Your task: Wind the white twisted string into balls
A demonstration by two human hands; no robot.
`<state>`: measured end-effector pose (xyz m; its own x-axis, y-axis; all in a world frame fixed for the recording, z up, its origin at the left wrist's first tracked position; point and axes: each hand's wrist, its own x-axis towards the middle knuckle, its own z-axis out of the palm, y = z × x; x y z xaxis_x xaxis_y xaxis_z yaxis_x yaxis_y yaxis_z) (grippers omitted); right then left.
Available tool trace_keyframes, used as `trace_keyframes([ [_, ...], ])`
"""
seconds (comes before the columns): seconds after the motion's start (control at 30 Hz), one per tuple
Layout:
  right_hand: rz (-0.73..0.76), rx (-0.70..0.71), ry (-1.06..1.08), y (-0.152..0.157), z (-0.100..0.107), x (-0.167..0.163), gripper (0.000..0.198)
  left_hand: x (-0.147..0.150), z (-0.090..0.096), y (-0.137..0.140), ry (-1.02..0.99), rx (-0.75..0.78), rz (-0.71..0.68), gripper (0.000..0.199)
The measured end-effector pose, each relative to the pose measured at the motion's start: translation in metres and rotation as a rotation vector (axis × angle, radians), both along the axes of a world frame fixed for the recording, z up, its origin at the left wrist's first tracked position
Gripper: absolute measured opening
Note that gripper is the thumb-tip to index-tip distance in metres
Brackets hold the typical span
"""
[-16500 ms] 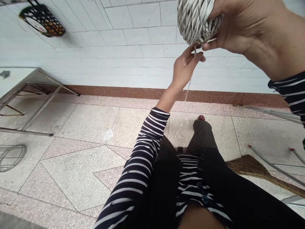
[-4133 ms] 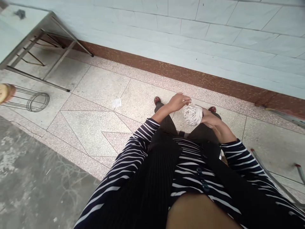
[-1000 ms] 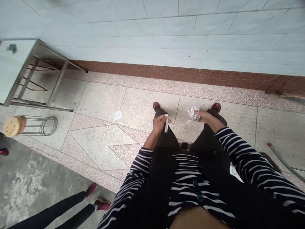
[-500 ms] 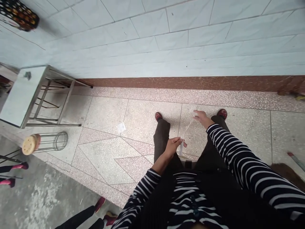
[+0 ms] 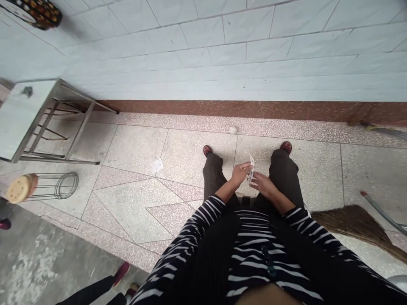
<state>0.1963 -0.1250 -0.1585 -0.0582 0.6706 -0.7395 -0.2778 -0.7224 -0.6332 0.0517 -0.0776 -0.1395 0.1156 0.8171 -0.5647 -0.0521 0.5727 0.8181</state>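
Pinched in the fingers of my left hand is a narrow white strip, perhaps paper or plastic; its exact kind is too small to make out. It stands up in front of my lap, between my knees. My right hand is close beside it, with thumb and fingers apart around the lower end of the strip. A small, blurred whitish thing is near the foot of the wall, beyond my feet.
A flat white scrap lies on the floor to the left. A wire-legged stool and a metal-framed table stand further left. A broom lies on the right. Another person's legs show at lower left.
My right hand has come back from its forward reach to beside the left. The strip has risen with my left hand. The whitish thing now appears near the wall. My view has shifted.
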Motion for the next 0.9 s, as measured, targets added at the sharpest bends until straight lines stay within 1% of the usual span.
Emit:
trace_keyframes([
  [0.1, -0.005, 0.061, 0.042, 0.011, 0.020, 0.016, 0.047, 0.002, 0.013, -0.002, -0.047, 0.022, 0.036, 0.013],
  [0.23, 0.080, 0.131, 0.047, 0.025, 0.042, 0.027, 0.058, 0.004, 0.027, -0.006, -0.090, 0.125, 0.047, 0.021],
  [0.33, 0.162, 0.171, 0.031, 0.021, 0.053, 0.022, 0.057, 0.003, 0.036, -0.010, -0.097, 0.179, -0.005, 0.031],
  [0.4, 0.208, 0.188, 0.016, 0.015, 0.055, 0.018, 0.053, 0.002, 0.039, -0.015, -0.104, 0.208, -0.039, 0.037],
  [0.47, 0.248, 0.189, -0.003, 0.006, 0.053, 0.016, 0.050, -0.001, 0.035, -0.024, -0.095, 0.222, -0.066, 0.041],
  [0.53, 0.285, 0.170, -0.024, -0.004, 0.047, 0.015, 0.049, -0.005, 0.026, -0.036, -0.056, 0.203, -0.099, 0.044],
  [0.7, 0.363, 0.073, -0.099, -0.029, 0.029, 0.010, 0.049, -0.009, -0.007, -0.066, 0.134, 0.022, -0.235, 0.047],
  [0.8, 0.351, 0.085, -0.140, -0.035, 0.025, 0.009, 0.048, -0.010, -0.016, -0.066, 0.184, 0.041, -0.265, 0.044],
  [0.9, 0.324, 0.135, -0.161, -0.034, 0.030, 0.014, 0.046, -0.015, -0.018, -0.056, 0.230, 0.092, -0.289, 0.034],
])
